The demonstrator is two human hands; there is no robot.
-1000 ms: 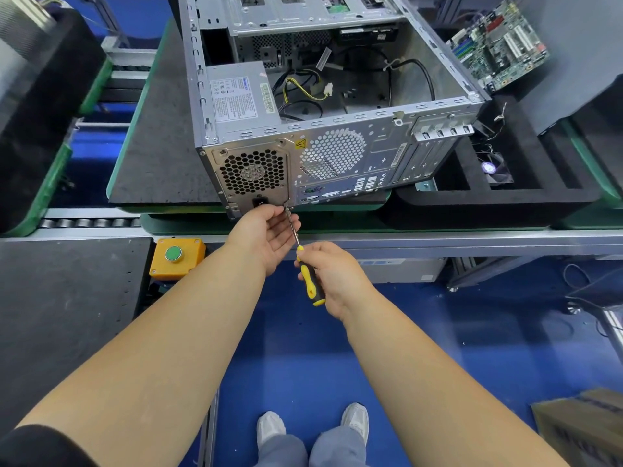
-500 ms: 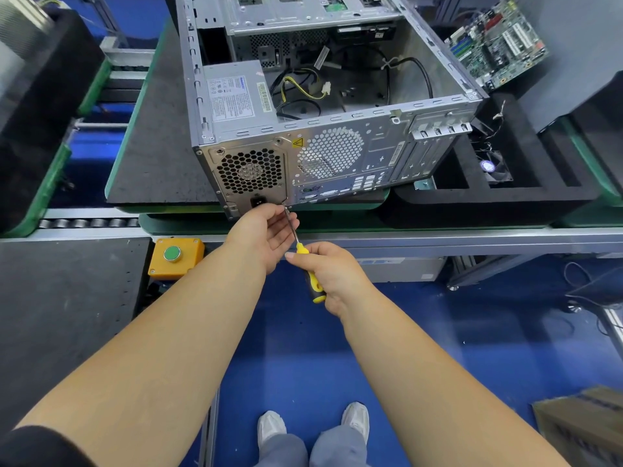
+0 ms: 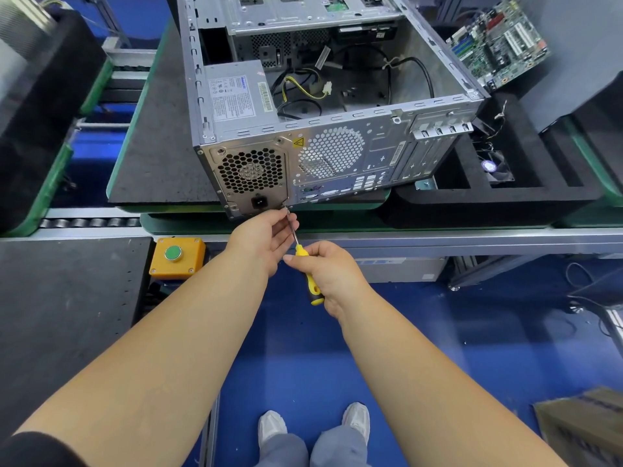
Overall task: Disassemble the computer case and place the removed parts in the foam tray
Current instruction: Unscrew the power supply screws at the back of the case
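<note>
At the near edge of the mat [image 3: 158,156], your right hand [image 3: 332,274] grips the screwdriver [image 3: 305,264]; your left hand [image 3: 266,235] pinches its shaft. The power supply [image 3: 251,173] looks heavy and stiff: hold its metal sides.

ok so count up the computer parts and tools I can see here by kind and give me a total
Open grey metal computer case: 1
Grey boxy power supply: 1
Green motherboard: 1
Small black cooling fan: 1
Yellow-and-black-handled screwdriver: 1
Total: 5
</note>
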